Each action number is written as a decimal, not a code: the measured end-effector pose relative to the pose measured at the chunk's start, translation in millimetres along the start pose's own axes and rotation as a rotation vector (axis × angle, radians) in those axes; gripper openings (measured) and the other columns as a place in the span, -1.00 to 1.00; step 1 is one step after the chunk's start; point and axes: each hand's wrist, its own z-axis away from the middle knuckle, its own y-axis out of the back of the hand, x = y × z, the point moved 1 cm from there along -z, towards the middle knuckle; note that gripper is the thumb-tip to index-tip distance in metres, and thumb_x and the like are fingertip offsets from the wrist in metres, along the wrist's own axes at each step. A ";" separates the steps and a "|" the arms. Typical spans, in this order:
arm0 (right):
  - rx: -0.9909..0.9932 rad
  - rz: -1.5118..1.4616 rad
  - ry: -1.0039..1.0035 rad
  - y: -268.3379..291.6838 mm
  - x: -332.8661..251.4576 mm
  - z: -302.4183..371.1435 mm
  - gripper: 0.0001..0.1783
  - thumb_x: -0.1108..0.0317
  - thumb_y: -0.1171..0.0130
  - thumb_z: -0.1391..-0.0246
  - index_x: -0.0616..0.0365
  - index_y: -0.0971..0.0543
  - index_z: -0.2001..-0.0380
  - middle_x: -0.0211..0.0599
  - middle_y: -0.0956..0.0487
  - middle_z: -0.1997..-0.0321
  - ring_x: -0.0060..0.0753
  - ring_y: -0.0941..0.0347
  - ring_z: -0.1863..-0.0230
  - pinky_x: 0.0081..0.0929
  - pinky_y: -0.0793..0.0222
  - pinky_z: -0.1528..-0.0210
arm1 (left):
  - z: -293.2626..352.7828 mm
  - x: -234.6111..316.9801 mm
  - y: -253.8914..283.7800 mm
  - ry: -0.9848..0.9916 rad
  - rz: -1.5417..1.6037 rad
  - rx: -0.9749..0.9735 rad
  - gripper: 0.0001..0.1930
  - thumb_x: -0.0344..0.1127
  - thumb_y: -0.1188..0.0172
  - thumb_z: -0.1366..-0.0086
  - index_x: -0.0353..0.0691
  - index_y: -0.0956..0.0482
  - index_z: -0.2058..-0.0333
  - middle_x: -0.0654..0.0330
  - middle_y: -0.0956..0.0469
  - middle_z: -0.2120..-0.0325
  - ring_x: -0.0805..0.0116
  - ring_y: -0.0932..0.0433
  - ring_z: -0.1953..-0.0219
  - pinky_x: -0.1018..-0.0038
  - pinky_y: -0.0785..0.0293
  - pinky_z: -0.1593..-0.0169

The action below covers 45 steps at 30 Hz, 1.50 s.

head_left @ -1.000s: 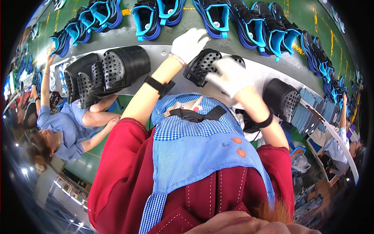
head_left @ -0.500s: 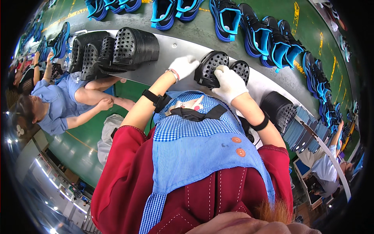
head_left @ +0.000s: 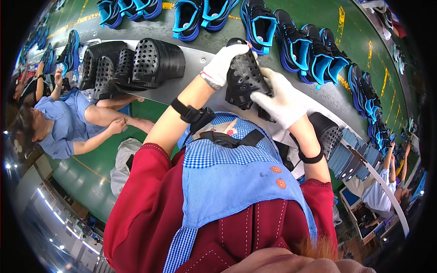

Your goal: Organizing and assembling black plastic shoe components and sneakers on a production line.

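Note:
Over the metal ledge in front of me, a black perforated toe-shaped plastic insert (head_left: pixel 245 76) is tilted up between my hands. My left hand (head_left: pixel 221 64), in a white glove, closes round its upper left side. On its right side, the gloved right hand (head_left: pixel 287 99) grips with thumb and fingers, hiding part of it. Below that hand a second dark piece (head_left: pixel 265 114) shows only in part. To the left stands a row of stacked black inserts (head_left: pixel 157 63). Another black stack (head_left: pixel 327 129) sits right of my right wrist.
Black-and-blue sneakers (head_left: pixel 289 43) line the green conveyor (head_left: pixel 318 13) beyond the metal ledge (head_left: pixel 196 63). A bundle of flat blue-grey pieces (head_left: pixel 355 154) lies at the right. At the left a person in blue (head_left: pixel 59 125) sits close by; another person (head_left: pixel 380 195) is at the far right.
My left hand has moved up and right and closed on the insert, which has been lifted off the ledge and tilted. The right hand has shifted right and down along it.

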 end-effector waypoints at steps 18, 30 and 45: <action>-0.088 0.618 -0.530 41.9 28.7 -111.3 -0.49 -0.02 0.02 0.03 0.24 -0.63 0.34 0.14 -0.58 0.24 0.04 -0.55 0.14 -0.20 -0.42 0.04 | -59.1 18.4 21.3 -0.520 -1.854 0.217 -0.73 -0.09 -0.08 -0.21 -0.11 -0.60 0.27 0.09 -0.58 0.38 0.11 -0.55 0.25 0.32 -0.48 0.16; -0.031 0.732 -0.549 22.2 35.0 -210.0 -0.66 0.18 0.01 -0.04 0.07 -0.66 0.24 -0.06 -0.61 0.12 -0.07 -0.53 0.03 -0.26 -0.43 0.00 | -83.4 2.7 19.4 -0.650 -1.766 0.243 -0.79 -0.17 -0.18 -0.15 -0.15 -0.49 0.31 0.12 -0.51 0.36 0.10 -0.54 0.28 0.27 -0.48 0.24; -0.163 0.588 -0.415 -4.0 66.5 -254.7 -0.52 0.01 0.07 -0.09 0.08 -0.56 0.08 0.03 -0.54 0.04 0.04 -0.48 0.01 -0.18 -0.42 0.00 | -147.0 22.4 33.2 0.322 -2.079 0.080 -0.70 -0.09 -0.01 -0.22 -0.01 -0.62 0.20 0.08 -0.61 0.17 0.11 -0.59 0.14 0.29 -0.49 0.09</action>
